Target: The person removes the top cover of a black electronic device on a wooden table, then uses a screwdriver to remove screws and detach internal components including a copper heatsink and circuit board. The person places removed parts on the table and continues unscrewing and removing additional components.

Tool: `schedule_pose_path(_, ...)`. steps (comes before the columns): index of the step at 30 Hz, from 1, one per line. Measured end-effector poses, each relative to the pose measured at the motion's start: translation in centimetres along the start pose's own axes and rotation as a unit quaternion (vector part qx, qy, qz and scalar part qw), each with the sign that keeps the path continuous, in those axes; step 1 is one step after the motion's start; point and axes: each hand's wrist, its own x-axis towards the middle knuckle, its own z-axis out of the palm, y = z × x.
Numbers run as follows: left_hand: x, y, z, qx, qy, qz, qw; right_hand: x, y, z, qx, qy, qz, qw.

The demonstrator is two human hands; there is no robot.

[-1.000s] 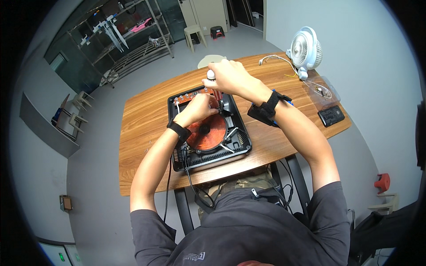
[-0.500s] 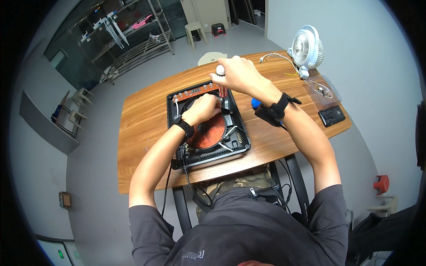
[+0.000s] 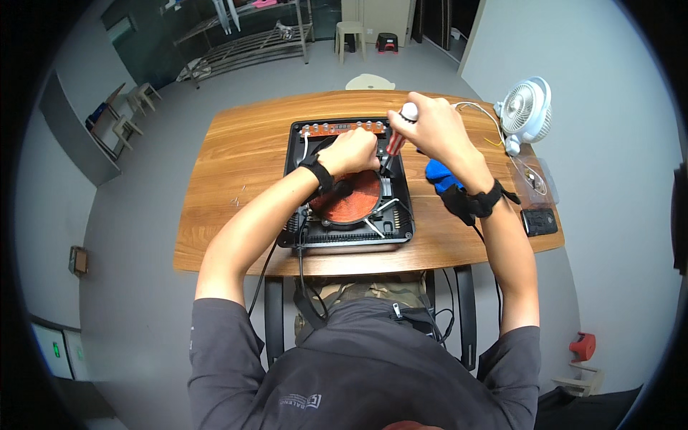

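Observation:
An opened induction cooker [image 3: 395,231] lies on the wooden table, its black housing exposing a round copper coil [image 3: 358,201] and an orange control board [image 3: 330,130] along the far edge. In my right hand [image 3: 433,130] is a screwdriver [image 3: 395,142] with a red and white handle, tilted with its tip down inside the housing, right of the coil. My left hand [image 3: 352,152] rests over the coil's far part, its fingers curled down close to the screwdriver's tip. What those fingers pinch, if anything, is hidden.
Several tiny pieces, perhaps screws [image 3: 239,196], lie on the table left of the cooker. To its right are a blue cloth-like item [image 3: 438,174], a clear plastic box [image 3: 534,179], a black phone-like device [image 3: 539,222] and a white fan [image 3: 528,111]. Cables hang over the near edge.
My view has shifted, so the table sits differently in the picture. The screwdriver has gone from nearly upright to leaning, and my right hand remains on its handle. My left hand stays over the coil.

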Motion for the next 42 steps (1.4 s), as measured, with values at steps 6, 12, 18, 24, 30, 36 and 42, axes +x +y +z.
schedule_pose_path(6,-3.7,-6.3,-6.0,-0.016,-0.065,-0.068,0.995,-0.4,-0.7,-0.4,0.019,0.022,-0.025,0.999)
schedule_pose_path(12,-14.5,-15.8,-8.4,-0.011,-0.186,-0.266,0.946,0.7,-2.9,1.2,0.033,0.005,-0.066,0.997)
schedule_pose_path(18,-19.0,-17.2,-6.4,0.028,-0.248,-0.304,0.92,1.5,-5.1,2.4,0.029,-0.048,-0.07,0.996)
schedule_pose_path(24,-18.3,-14.5,-6.3,0.025,-0.27,-0.313,0.91,1.2,-6.2,2.0,0.047,-0.077,-0.069,0.993)
schedule_pose_path(30,-18.4,-15.9,-5.2,-0.006,-0.226,-0.297,0.928,0.8,-5.8,2.3,0.04,-0.048,-0.088,0.994)
schedule_pose_path(36,-18.3,-16.0,-5.0,-0.009,-0.232,-0.305,0.924,1.0,-5.9,2.6,0.039,-0.054,-0.087,0.994)
schedule_pose_path(42,-20.0,-18.5,-6.8,-0.03,-0.117,-0.252,0.96,1.2,-5.7,2.3,0.054,-0.065,-0.07,0.994)
